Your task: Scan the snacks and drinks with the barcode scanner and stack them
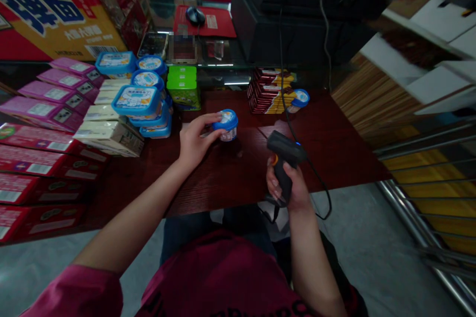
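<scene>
My left hand [197,138] grips a small round tub with a blue lid [226,126], which stands on the dark red counter [223,173]. My right hand [286,185] is wrapped round the handle of a black barcode scanner [284,153]. The scanner's head points toward the tub. Its black cable [324,193] loops down past my right wrist.
Blue-lidded tubs [137,99] are stacked at the left beside pink boxes [52,94], red boxes [33,158] and a green tin [183,86]. Dark red packets [269,91] and another small tub [299,99] lie behind. A black machine [297,15] sits on the glass counter. Shelves stand at right.
</scene>
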Tool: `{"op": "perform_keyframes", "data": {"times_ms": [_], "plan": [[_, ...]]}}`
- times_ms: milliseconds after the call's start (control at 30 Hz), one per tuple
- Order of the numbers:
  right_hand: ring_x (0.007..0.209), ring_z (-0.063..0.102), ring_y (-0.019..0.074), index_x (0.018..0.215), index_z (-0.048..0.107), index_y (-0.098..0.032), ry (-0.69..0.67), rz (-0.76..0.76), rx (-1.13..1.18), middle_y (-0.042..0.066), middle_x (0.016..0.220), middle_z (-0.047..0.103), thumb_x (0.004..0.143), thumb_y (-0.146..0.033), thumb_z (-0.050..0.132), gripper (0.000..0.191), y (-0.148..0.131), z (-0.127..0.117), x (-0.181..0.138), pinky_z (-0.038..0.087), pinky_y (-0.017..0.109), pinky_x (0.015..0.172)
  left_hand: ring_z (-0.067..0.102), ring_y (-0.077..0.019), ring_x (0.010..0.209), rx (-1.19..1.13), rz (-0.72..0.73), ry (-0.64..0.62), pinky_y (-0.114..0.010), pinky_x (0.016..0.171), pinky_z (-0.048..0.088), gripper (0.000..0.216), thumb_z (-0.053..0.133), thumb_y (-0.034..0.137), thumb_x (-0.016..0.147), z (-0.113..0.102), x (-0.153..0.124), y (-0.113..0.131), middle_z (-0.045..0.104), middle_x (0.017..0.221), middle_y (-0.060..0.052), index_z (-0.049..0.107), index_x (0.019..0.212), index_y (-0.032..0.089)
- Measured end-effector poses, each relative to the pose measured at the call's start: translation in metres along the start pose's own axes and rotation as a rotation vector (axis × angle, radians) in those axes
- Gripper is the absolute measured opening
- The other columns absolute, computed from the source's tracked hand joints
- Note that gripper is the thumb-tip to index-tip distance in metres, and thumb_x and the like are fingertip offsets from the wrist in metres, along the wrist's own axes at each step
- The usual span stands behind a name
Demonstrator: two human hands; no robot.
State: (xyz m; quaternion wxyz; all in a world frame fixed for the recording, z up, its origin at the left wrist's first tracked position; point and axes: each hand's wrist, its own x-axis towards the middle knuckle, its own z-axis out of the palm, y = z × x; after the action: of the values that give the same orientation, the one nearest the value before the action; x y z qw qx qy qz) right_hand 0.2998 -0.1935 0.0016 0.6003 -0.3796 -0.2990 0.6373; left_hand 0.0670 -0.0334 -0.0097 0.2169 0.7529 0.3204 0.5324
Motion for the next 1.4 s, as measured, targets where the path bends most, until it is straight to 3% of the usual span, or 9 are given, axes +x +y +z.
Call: {"op": "perform_keyframes", "data": {"times_ms": [133, 300, 433, 567, 700, 867, 1000, 1167, 1400], "plan": [[0.033, 0.038, 0.0081, 0.102, 0.067, -0.024, 0.098, -0.109, 0.036, -0.008, 0.058, 0.057, 0.089, -0.055, 0.080, 0.036, -0.011, -0.022, -0.024, 0.038, 0.017, 0.030, 0.076, -0.0244, 0.123, -0.004, 0.234, -0.058, -0.044, 0.110, 0.061, 0.024, 0.080, 0.030, 0.095, 0.038, 0.021, 0.023, 0.080, 0.128, -0.011, 0.073, 0.116, 0.020], [0.034, 0.040, 0.0096, 0.106, 0.067, -0.026, 0.172, -0.201, 0.042, -0.008, 0.060, 0.056, 0.093, -0.053, 0.076, 0.031, -0.031, -0.051, -0.046, 0.042, 0.020, 0.031, 0.072, -0.0214, 0.130, -0.095, 0.347, -0.201, -0.038, 0.114, 0.057, 0.027, 0.077, 0.031, 0.098, 0.119, 0.049, 0.058, 0.077, 0.135, -0.013, 0.070, 0.120, 0.018], [0.036, 0.043, 0.0095, 0.105, 0.067, -0.027, 0.222, -0.240, 0.053, -0.008, 0.062, 0.057, 0.092, -0.052, 0.077, 0.031, -0.041, -0.065, -0.055, 0.042, 0.019, 0.033, 0.071, -0.0223, 0.132, -0.025, 0.347, -0.300, -0.036, 0.113, 0.056, 0.028, 0.075, 0.032, 0.099, 0.184, 0.060, 0.069, 0.076, 0.136, -0.015, 0.069, 0.121, 0.015], [0.036, 0.042, 0.0089, 0.103, 0.065, -0.026, 0.286, -0.248, 0.047, -0.008, 0.061, 0.054, 0.091, -0.054, 0.077, 0.032, -0.044, -0.070, -0.058, 0.040, 0.018, 0.033, 0.078, -0.0260, 0.118, 0.181, 0.290, -0.418, -0.034, 0.099, 0.061, 0.034, 0.073, 0.039, 0.100, 0.220, 0.059, 0.068, 0.078, 0.131, -0.014, 0.069, 0.121, 0.014], [0.035, 0.041, 0.0084, 0.101, 0.064, -0.026, 0.310, -0.254, 0.051, -0.009, 0.059, 0.054, 0.089, -0.053, 0.077, 0.033, -0.043, -0.074, -0.056, 0.039, 0.017, 0.032, 0.080, -0.0275, 0.111, 0.348, 0.332, -0.427, -0.034, 0.090, 0.063, 0.036, 0.073, 0.042, 0.099, 0.229, 0.052, 0.061, 0.079, 0.131, -0.014, 0.071, 0.124, 0.017], [0.035, 0.041, 0.0080, 0.103, 0.066, -0.025, 0.305, -0.274, 0.054, -0.009, 0.059, 0.055, 0.088, -0.053, 0.077, 0.034, -0.043, -0.076, -0.045, 0.038, 0.016, 0.032, 0.069, -0.0317, 0.135, 0.424, 0.446, -0.369, -0.042, 0.105, 0.061, 0.033, 0.072, 0.029, 0.101, 0.229, 0.048, 0.054, 0.074, 0.143, -0.011, 0.073, 0.133, 0.021], [0.034, 0.041, 0.0074, 0.102, 0.068, -0.023, 0.285, -0.288, 0.090, -0.008, 0.058, 0.056, 0.089, -0.051, 0.077, 0.032, -0.042, -0.072, -0.033, 0.039, 0.016, 0.032, 0.072, -0.0312, 0.130, 0.479, 0.485, -0.340, -0.046, 0.106, 0.061, 0.029, 0.064, 0.022, 0.105, 0.233, 0.054, 0.056, 0.078, 0.136, -0.011, 0.074, 0.132, 0.016], [0.033, 0.041, 0.0072, 0.099, 0.068, -0.023, 0.271, -0.299, 0.129, -0.009, 0.056, 0.057, 0.087, -0.050, 0.078, 0.032, -0.039, -0.065, -0.020, 0.039, 0.016, 0.031, 0.072, -0.0268, 0.130, 0.446, 0.416, -0.334, -0.041, 0.104, 0.062, 0.032, 0.053, 0.016, 0.108, 0.242, 0.064, 0.052, 0.079, 0.132, -0.011, 0.074, 0.133, 0.017], [0.035, 0.046, 0.0078, 0.101, 0.069, -0.022, 0.341, -0.360, 0.086, -0.008, 0.058, 0.060, 0.091, -0.046, 0.076, 0.028, -0.031, -0.065, -0.012, 0.042, 0.017, 0.033, 0.071, -0.0291, 0.130, 0.461, 0.325, -0.391, -0.043, 0.101, 0.063, 0.034, 0.052, 0.013, 0.107, 0.254, 0.078, 0.052, 0.077, 0.136, -0.014, 0.074, 0.132, 0.017]]}}
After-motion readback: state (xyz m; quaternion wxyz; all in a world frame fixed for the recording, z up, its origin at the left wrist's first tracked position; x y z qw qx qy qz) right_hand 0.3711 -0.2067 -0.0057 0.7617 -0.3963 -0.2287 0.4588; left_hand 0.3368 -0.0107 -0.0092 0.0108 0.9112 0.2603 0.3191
